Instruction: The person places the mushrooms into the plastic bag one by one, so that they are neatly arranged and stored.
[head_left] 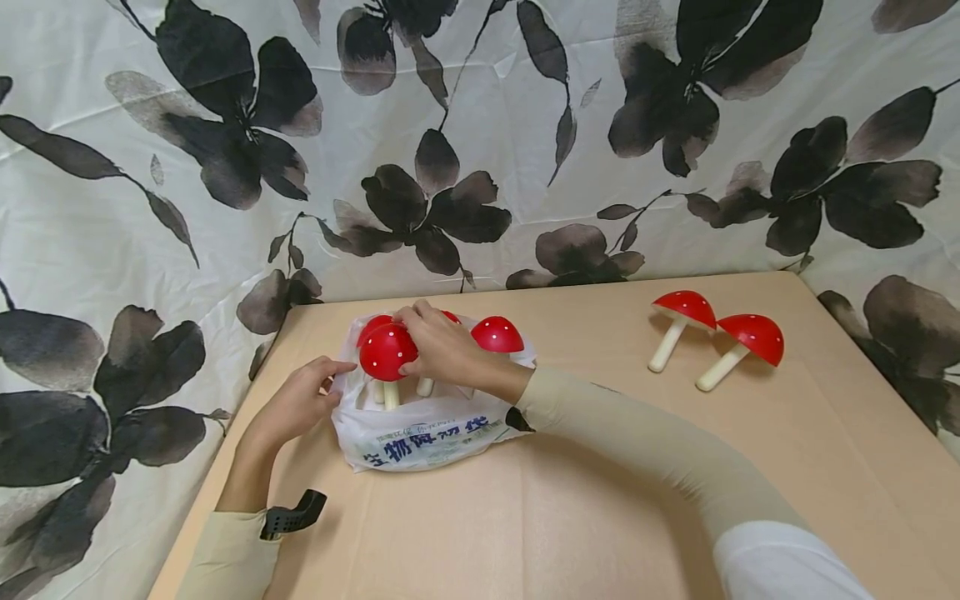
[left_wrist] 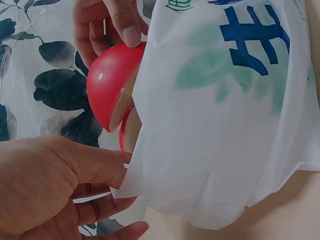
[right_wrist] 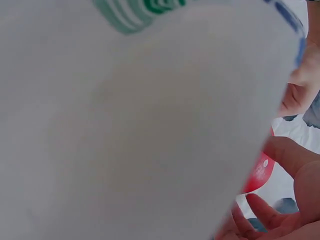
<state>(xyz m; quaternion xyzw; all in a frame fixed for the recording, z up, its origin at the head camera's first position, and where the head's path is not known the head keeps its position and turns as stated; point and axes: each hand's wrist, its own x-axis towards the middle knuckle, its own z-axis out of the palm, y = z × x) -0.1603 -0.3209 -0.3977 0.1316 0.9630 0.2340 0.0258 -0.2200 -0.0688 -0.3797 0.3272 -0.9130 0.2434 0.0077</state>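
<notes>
Your right fingers (head_left: 411, 317) grip the front mushroom (head_left: 386, 353), stem bagward; left fingers (head_left: 339, 367) pinch the bag (head_left: 420, 446), nearer the tabletop's (head_left: 465, 533) left edge.

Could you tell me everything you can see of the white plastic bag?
The thin white plastic bag, printed in blue and green, looks soft and wrinkled. It sits on the tan tabletop, mouth open. Red-domed, white-dotted mushrooms with cream stems rest in the mouth, and the person's left hand pinches its edge.

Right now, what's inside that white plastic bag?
At least four red-capped mushrooms show in its mouth. The right hand partly covers the group; the front of the bag hides anything deeper.
</notes>
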